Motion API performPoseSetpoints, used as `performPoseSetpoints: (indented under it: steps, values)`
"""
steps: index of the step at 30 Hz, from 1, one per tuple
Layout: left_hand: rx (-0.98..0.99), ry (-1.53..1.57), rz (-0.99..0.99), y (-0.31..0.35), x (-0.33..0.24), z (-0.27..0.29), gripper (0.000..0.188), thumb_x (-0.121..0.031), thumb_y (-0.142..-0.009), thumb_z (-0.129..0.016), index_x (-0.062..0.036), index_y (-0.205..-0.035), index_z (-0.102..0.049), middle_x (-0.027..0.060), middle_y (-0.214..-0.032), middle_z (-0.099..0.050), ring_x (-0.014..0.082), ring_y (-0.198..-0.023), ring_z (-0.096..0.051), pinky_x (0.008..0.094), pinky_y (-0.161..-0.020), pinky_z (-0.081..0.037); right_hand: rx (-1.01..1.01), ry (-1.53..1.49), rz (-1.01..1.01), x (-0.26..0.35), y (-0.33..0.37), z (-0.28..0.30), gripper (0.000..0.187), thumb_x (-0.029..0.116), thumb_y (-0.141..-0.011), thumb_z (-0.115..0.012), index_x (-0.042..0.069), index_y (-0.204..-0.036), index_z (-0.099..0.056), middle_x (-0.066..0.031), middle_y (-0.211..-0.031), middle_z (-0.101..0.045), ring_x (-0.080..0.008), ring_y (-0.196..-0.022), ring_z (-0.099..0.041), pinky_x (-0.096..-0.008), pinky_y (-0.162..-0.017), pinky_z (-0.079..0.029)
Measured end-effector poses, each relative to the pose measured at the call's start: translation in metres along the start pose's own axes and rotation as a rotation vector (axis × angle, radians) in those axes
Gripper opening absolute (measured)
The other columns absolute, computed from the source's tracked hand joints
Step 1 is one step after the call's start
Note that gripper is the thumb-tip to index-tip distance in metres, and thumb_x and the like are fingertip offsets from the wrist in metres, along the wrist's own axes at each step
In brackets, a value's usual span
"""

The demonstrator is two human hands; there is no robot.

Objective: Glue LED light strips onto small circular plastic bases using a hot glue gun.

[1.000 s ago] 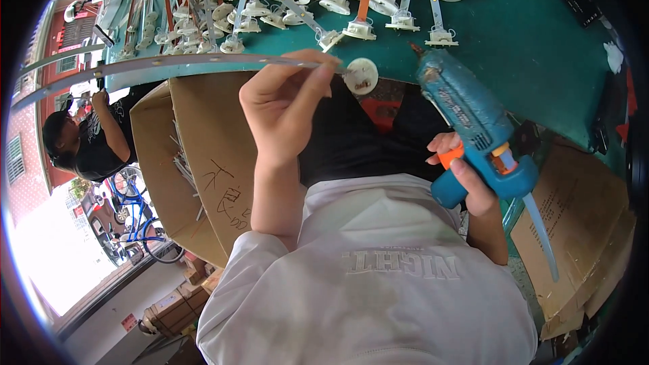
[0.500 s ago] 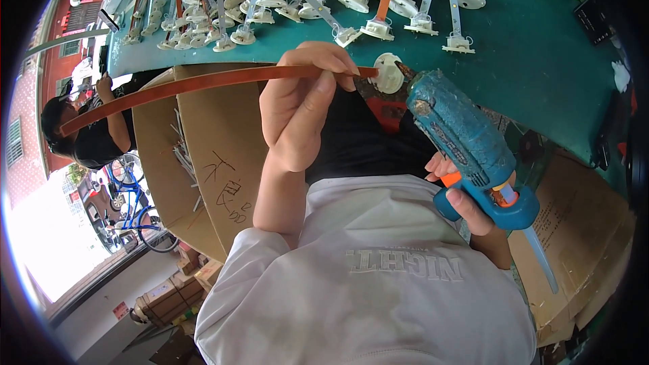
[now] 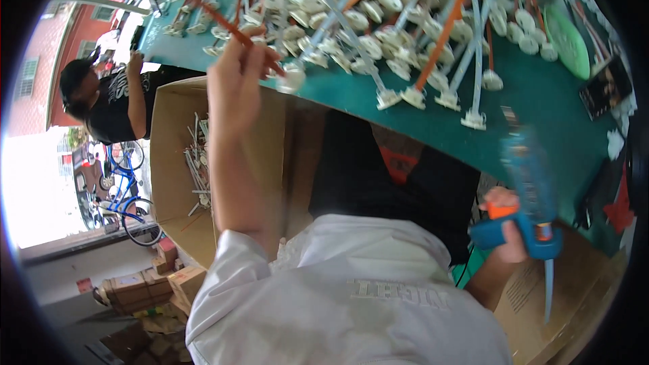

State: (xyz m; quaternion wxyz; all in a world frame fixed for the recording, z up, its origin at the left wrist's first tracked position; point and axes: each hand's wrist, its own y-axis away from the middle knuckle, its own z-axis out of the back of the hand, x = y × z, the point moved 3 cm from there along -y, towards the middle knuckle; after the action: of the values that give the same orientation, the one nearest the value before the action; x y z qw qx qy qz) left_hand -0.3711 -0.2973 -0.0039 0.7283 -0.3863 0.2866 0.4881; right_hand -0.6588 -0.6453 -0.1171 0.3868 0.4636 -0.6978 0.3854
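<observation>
My left hand (image 3: pixel 236 74) is closed around an orange-brown flat strip (image 3: pixel 228 23) over the front left edge of the table. A white round base (image 3: pixel 292 78) sits at the strip's lower right end, smeared by motion. Off to the right, my right hand (image 3: pixel 512 244) grips a blue hot glue gun (image 3: pixel 531 172) by its handle, near the orange trigger (image 3: pixel 501 212). The gun's nozzle points up, away from me, apart from the strip. A pale glue stick (image 3: pixel 549 290) juts out of its back end.
Many strips with white round bases (image 3: pixel 388 99) lie heaped on the green table (image 3: pixel 378 109). A light green dish (image 3: pixel 566 41) and a dark phone (image 3: pixel 606 87) lie at right. An open cardboard box (image 3: pixel 253 155) holds scraps at left; another person (image 3: pixel 111 104) is beyond it. More cardboard (image 3: pixel 534 304) stands at right.
My left hand has carried the strip and its base left and away from me, off the glue gun's tip. The gun has swung right and nearer, its nozzle turning upward. The view has shifted.
</observation>
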Motion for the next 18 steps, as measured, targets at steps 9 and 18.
performPoseSetpoints:
  steps: [9,18]
  values:
    - [0.159,-0.850,-0.120,-0.175,0.090,0.078,0.032,-0.027,-0.099,-0.056,0.0012,-0.088,-0.065,0.0181,-0.075,-0.070,0.0331,-0.071,-0.070,0.0432,-0.068,-0.053,-0.413,-0.284,0.084,0.010,-0.050,0.106,0.030,0.025,-0.099,-0.048,0.001,-0.116,-0.046,-0.0119,-0.109,-0.048,-0.0254,-0.114,-0.046,-0.0366,-0.088,-0.044]
    - [-0.003,-0.721,-0.113,-0.240,0.090,0.116,0.028,-0.029,-0.091,-0.060,-0.0038,-0.091,-0.073,0.0237,-0.092,-0.071,0.0441,-0.089,-0.067,0.0505,-0.082,-0.054,-0.382,-0.133,0.001,0.011,-0.051,0.107,0.032,0.026,-0.099,-0.051,0.001,-0.120,-0.049,-0.0101,-0.111,-0.052,-0.0244,-0.116,-0.050,-0.0358,-0.093,-0.046]
